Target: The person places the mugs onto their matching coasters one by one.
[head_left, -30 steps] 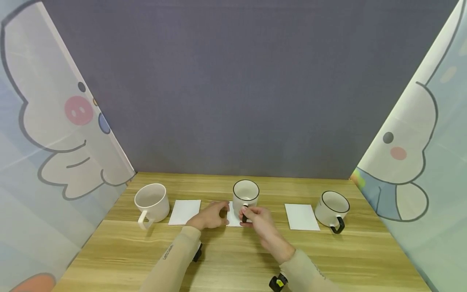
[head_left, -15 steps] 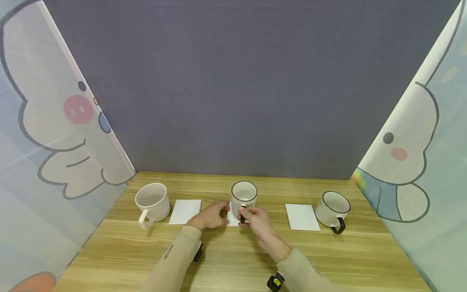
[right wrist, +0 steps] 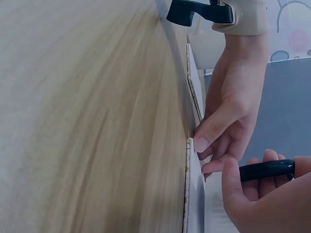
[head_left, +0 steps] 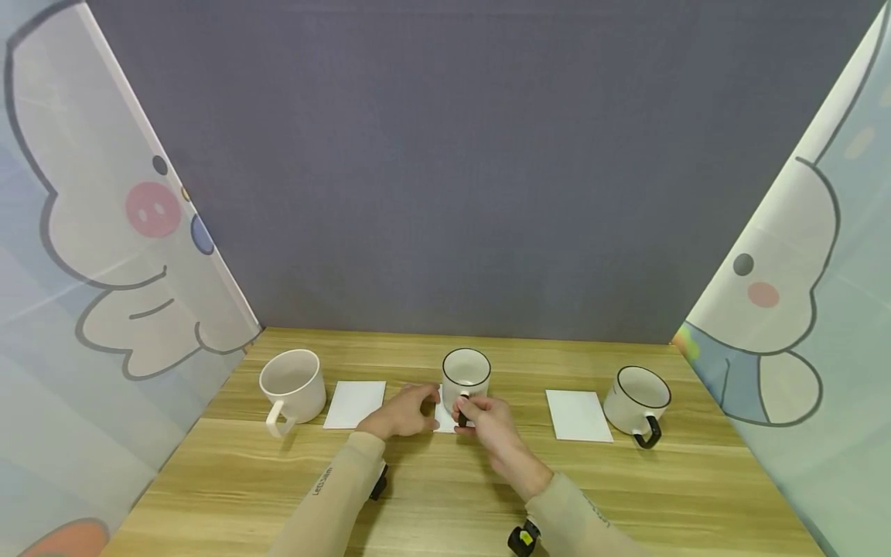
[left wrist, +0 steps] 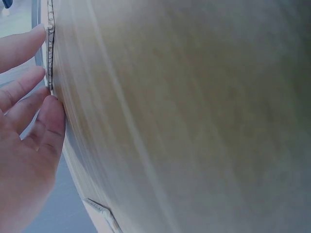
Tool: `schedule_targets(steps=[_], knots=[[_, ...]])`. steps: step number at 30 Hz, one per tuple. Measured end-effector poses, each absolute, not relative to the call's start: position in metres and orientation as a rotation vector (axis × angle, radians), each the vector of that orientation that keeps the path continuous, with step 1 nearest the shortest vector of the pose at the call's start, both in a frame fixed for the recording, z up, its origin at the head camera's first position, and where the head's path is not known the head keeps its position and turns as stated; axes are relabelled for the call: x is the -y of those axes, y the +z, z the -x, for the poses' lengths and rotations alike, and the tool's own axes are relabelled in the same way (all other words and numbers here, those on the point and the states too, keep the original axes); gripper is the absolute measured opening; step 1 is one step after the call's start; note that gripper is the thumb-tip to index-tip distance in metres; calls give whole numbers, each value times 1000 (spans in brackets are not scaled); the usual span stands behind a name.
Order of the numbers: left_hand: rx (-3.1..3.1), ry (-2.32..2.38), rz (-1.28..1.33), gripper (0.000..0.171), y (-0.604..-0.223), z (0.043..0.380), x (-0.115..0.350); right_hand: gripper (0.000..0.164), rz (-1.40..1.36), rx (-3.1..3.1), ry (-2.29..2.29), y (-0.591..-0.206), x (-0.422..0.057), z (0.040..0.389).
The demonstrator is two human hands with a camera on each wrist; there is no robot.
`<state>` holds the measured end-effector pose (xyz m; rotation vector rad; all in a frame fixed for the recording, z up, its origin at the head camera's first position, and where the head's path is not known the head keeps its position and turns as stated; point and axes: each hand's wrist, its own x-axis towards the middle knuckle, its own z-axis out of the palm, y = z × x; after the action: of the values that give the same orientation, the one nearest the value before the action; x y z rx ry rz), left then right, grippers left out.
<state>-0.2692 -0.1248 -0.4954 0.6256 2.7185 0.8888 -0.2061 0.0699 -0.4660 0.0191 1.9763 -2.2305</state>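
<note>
My right hand (head_left: 493, 424) pinches the black handle (right wrist: 265, 170) of a white mug (head_left: 465, 373) with a black rim, thumb on top and fingers behind. The mug stands upright over a white square coaster (head_left: 444, 422) at the middle of the table. My left hand (head_left: 404, 411) rests low at that coaster's left edge, thumb and fingertips spread along it. In the left wrist view, the left fingertips (left wrist: 39, 36) meet the thin board edge (left wrist: 50, 53). The right wrist view shows the left thumb (right wrist: 204, 138) right at the coaster's corner.
On the left are a plain white mug (head_left: 295, 391) and a second white square coaster (head_left: 353, 405). To the right lie a third coaster (head_left: 579, 415) and another black-rimmed mug (head_left: 635, 402). A grey panel (head_left: 445, 170) rises behind the wooden table (head_left: 431, 503).
Over the past second my right hand has shifted slightly left and toward me with the mug, then stayed almost still. My left hand has kept its place at the coaster's edge.
</note>
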Motion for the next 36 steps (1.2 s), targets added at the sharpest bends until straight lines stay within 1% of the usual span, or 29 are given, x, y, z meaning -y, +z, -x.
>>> schedule_targets(steps=[11, 24, 36], knots=[[-2713, 911, -618, 35, -491, 266, 124, 29, 21, -1997, -2182, -473, -68, 207], [-2721, 907, -630, 37, -492, 267, 126, 31, 22, -2004, -2165, -470, -66, 204], [-2734, 914, -660, 33, -497, 268, 125, 29, 35, -2005, -2167, -473, -67, 205]])
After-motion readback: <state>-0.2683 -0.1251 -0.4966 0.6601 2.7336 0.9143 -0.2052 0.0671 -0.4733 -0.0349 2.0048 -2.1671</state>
